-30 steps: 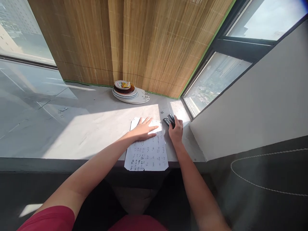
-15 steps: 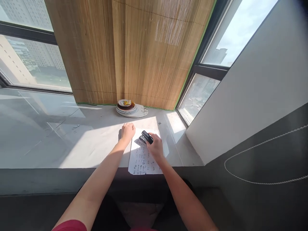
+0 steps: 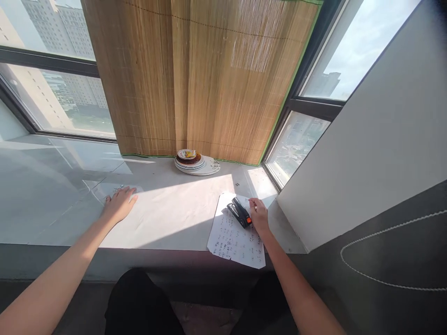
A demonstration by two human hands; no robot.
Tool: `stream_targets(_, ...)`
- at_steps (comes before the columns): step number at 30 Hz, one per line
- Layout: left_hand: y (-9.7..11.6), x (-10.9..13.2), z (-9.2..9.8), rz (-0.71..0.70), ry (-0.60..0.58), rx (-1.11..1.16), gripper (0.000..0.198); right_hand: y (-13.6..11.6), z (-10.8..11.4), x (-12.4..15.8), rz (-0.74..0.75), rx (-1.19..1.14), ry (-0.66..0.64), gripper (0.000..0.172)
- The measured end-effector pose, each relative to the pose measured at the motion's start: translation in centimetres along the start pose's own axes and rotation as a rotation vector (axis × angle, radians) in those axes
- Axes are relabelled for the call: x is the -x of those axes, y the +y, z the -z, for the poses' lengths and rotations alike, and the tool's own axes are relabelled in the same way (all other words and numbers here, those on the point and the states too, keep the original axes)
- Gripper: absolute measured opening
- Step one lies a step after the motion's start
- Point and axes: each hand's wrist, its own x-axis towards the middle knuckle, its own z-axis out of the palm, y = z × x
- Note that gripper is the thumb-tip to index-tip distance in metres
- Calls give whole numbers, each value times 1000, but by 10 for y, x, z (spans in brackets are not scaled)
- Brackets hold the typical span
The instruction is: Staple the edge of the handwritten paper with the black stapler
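Palm down on the left of the ledge, my left hand has its fingers spread. Its fingertips reach a few small thin bits that look like loose staples, partly covered by the hand. To the right lies a white sheet of handwritten paper, turned at a slant and overhanging the front edge. A black stapler with an orange-red patch rests on it. My right hand is on the paper's right edge beside the stapler, apart from it, fingers loosely bent and holding nothing visible.
A stack of plates stands at the back of the ledge, under a bamboo blind. A white wall slants in on the right. A loop of cord hangs at the far right.
My right hand has let go of the stapler, which now lies on the paper. The sheet has shifted right and turned. My left hand has moved far left, and its fingers have spread.
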Motion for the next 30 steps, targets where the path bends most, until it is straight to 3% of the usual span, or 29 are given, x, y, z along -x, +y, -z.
stream_targets(4, 13, 5, 2, 30, 6, 13, 47, 11, -19, -24, 225, 244, -50, 38)
stream_targets(7, 17, 9, 6, 30, 20, 42, 43, 13, -37, -44, 309, 346, -70, 31)
stream_targets(14, 16, 12, 9, 24, 37, 102, 42, -5, -97, -77, 216, 448, -244, 37)
stream_targets(17, 16, 11, 7, -2, 58, 111, 44, -37, -137, -73, 283, 433, -338, 44)
stream_targets(20, 15, 11, 4, -2, 84, 89, 43, -89, -190, -60, 374, 422, -519, 49)
stream_targets(24, 11, 10, 1, -8, 92, 60, 43, -163, -260, -45, 400, 357, -565, 44)
stream_targets(27, 9, 10, 0, -8, 93, 58, 42, -197, -289, -40, 427, 302, -604, 49)
stream_targets(30, 6, 9, 0, -11, 95, 63, 42, -203, -298, -38, 421, 266, -614, 55)
